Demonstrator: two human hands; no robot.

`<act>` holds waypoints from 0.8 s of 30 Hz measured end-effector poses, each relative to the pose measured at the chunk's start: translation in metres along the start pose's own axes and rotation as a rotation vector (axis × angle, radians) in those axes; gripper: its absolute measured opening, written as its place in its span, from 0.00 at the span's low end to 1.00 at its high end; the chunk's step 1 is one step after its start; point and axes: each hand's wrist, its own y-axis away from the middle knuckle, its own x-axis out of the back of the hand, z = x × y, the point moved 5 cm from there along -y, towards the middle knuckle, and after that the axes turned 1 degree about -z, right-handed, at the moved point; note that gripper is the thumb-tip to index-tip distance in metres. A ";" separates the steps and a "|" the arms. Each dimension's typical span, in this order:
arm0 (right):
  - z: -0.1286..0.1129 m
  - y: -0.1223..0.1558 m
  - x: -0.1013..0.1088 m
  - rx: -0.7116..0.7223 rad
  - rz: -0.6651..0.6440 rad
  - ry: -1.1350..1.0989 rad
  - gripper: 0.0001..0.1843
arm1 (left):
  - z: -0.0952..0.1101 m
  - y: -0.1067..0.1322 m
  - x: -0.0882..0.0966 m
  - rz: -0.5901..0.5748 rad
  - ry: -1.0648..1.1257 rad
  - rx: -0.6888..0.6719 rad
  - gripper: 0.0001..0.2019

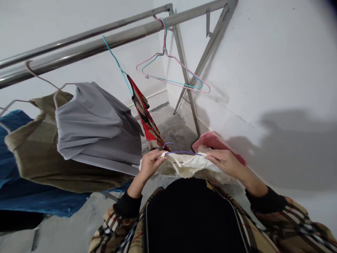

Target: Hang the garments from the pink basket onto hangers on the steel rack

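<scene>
In front of my chest I hold a white garment with a beaded-looking neckline. A purple hanger runs through its shoulders, its hook pointing away from me. My left hand pinches the left shoulder of the garment by the hanger's end. On the opposite shoulder, the fingers of my right hand are closed on the cloth near the other end of the hanger. The lower part of the garment hangs partly out of sight.
A metal rail crosses ahead, bearing a grey garment, an olive garment, a blue garment and a red patterned garment. A pink hanger and a teal hanger hang bare. A pink basket stands by the wall.
</scene>
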 end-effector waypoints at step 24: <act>-0.029 -0.074 0.092 -0.064 0.244 -0.208 0.21 | 0.011 -0.109 0.101 0.698 -0.265 0.149 0.34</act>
